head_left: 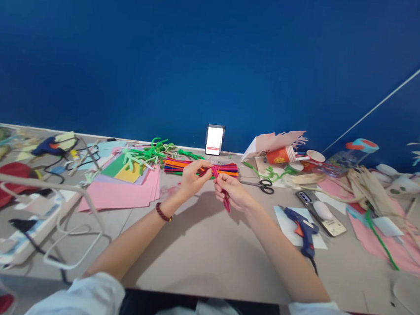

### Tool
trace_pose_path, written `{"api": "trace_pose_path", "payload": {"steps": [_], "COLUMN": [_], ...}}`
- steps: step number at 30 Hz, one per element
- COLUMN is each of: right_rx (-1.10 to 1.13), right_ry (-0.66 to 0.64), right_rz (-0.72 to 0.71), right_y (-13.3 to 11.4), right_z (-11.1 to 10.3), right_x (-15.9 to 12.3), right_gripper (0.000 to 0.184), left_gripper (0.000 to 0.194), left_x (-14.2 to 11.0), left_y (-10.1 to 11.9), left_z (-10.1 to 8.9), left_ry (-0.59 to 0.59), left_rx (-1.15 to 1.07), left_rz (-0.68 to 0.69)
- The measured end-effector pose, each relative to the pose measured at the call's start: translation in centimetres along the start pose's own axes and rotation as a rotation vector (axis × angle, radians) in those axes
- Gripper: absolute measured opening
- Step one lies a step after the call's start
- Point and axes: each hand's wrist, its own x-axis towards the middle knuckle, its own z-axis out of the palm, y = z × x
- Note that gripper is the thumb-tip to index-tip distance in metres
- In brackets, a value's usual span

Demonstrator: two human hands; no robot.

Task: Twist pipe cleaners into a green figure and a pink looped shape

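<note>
Both my hands meet over the middle of the grey table (201,246). My left hand (193,175) pinches the upper end of a red pipe cleaner (225,199), fingers closed. My right hand (231,189) grips the same red pipe cleaner lower down; its free end sticks out below the fingers. A dark bead bracelet (162,213) circles my left wrist. Just behind the hands lies a bundle of coloured pipe cleaners (183,166).
Pink and coloured paper sheets (125,189) lie at left, green pipe cleaners (151,151) behind them. Black scissors (265,185) and a blue glue gun (303,231) sit at right. A power strip with cables (35,230) is at left; a phone (214,139) leans on the blue wall.
</note>
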Motion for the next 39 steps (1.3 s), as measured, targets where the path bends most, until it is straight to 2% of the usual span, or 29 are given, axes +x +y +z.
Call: {"api": "trace_pose_path", "payload": {"steps": [9,18,28,35,39], "right_rx": [-0.014,0.016,-0.002,0.017,-0.005], "right_ry": [0.059,0.05,0.056,0.046,0.028], "right_rz": [0.059,0.095,0.079,0.03,0.014], "right_y": [0.22,0.22,-0.03,0.58,0.82], "right_z": [0.29,0.12,-0.1,-0.14,-0.28], "right_x": [-0.02,0.1,0.1,0.37,0.45], "right_gripper": [0.049,0.051,0.039,0.038,0.041], "left_gripper": [0.006,0.007,0.008,0.008,0.01], "left_x": [-0.35,-0.53,-0.37,-0.36,-0.24], "left_y": [-0.25,-0.22,-0.85,-0.62,-0.85], "left_z": [0.42,0.58,0.47,0.43,0.42], "left_ry": [0.028,0.042,0.022,0.047,0.067], "left_rx": [-0.03,-0.021,-0.057,-0.048,-0.16], "left_rz": [-0.061,-0.097,-0.128,-0.188,-0.32]}}
